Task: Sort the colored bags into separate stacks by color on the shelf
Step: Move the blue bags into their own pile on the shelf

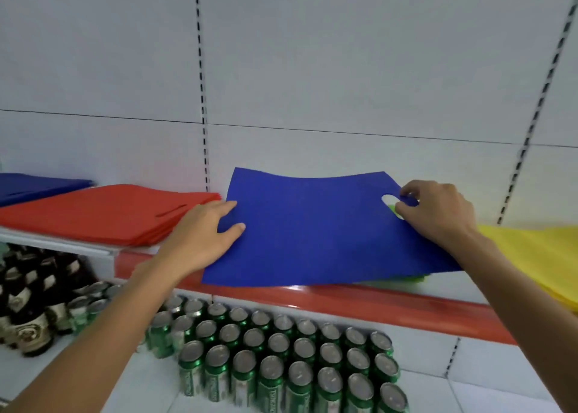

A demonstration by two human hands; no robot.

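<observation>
At the middle of the shelf (344,303), the blue bag (312,231), spread wide and slightly bowed, lying over a stack of green bags (406,278) that shows at its lower right edge and through its handle hole. At the bag's right edge, the right hand (438,212), fingers curled, pinching the rim of the handle hole between thumb and fingertips. On the bag's left edge, the left hand (200,237), thumb and forefinger laid on top of the blue. Other fingers hidden, so impossible to tell whether gripping or only pressing. Just left of that hand, a stack of red bags (109,215). Beyond it at the far left, a stack of blue bags (37,184). To the right, past the right wrist, a stack of yellow bags (538,256) reaching the shelf's front edge. Behind, a white back panel (344,68) with slotted uprights. On the lower shelf, rows of green cans (281,350) standing upright, and dark bottles (28,312) to their left.
</observation>
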